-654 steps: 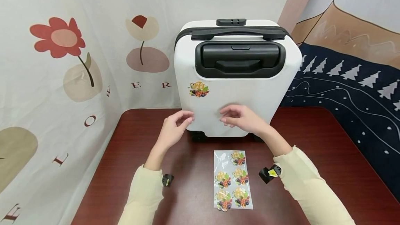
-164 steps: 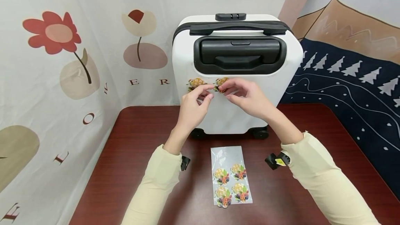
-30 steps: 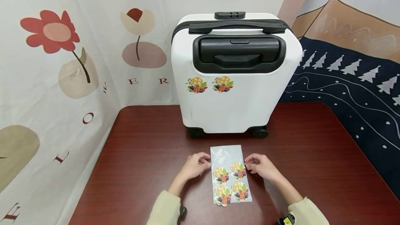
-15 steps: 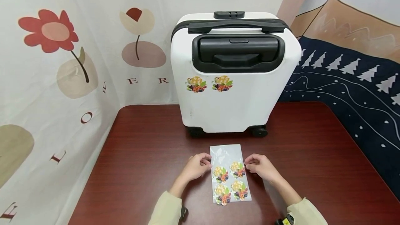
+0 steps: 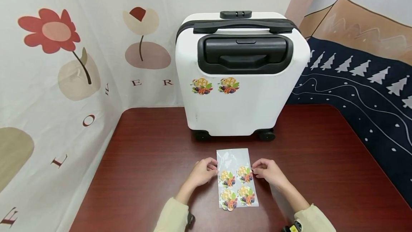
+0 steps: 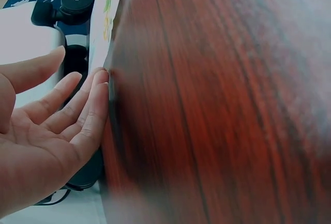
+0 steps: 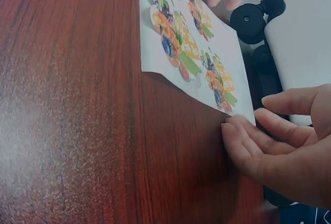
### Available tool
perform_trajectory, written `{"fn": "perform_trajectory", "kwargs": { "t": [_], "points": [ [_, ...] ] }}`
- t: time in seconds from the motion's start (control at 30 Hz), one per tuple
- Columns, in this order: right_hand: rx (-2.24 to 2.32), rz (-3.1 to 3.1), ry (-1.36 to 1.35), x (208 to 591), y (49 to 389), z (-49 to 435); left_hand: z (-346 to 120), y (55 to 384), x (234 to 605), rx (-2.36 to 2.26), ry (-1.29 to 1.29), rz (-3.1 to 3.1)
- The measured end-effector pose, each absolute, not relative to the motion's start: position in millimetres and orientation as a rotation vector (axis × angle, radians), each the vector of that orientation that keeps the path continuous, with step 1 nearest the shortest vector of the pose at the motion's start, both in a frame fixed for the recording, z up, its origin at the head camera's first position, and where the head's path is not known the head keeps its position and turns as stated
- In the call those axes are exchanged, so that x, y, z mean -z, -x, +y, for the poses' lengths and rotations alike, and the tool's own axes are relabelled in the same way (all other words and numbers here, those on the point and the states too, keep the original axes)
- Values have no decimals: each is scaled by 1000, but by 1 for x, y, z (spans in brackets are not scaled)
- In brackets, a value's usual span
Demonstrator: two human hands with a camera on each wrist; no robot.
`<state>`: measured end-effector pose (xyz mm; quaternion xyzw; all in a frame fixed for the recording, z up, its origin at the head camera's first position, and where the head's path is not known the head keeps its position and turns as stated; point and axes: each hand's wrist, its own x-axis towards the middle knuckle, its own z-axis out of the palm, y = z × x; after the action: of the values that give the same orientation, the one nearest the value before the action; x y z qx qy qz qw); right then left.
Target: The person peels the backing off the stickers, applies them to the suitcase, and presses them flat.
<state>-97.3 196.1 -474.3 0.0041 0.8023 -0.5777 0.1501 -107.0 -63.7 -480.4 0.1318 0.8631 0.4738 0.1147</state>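
A sticker sheet [image 5: 233, 156] with several round fruit stickers [image 5: 229, 199] lies on the table, its top part bare. My left hand [image 5: 202, 172] rests at the sheet's left edge; in the left wrist view its fingertips [image 6: 102, 74] meet the edge, with the thumb held apart. On the opposite side, my right hand [image 5: 269, 171] rests with relaxed fingers at the right edge, thumb raised away from them in the right wrist view. Behind stands a white suitcase [image 5: 238, 110] bearing two fruit stickers, a left one [image 5: 201, 86] and a right one [image 5: 228, 85], side by side below its handle recess.
The suitcase stands on black wheels [image 5: 266, 135] at the back of the reddish-brown table [image 5: 148, 160]. A black telescopic handle [image 5: 246, 51] sits folded in its recess. Printed cloths [image 5: 109, 28] hang behind and to both sides.
A second sticker now sits on the suitcase beside the first, and the sheet holds fewer. Both hands came down from the suitcase to the sheet's edges and have hardly moved in the last second.
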Motion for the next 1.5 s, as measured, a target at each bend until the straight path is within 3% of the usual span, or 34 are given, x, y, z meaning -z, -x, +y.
{"fn": "perform_trajectory", "kwargs": {
  "t": [0.23,1.5],
  "points": [
    [1721,2252,-135,473,96,194,-61,103,480,-1393,-350,2546],
    [1840,2229,-244,471,99,189,-49,112,484,-1669,-175,2558]
  ]
}}
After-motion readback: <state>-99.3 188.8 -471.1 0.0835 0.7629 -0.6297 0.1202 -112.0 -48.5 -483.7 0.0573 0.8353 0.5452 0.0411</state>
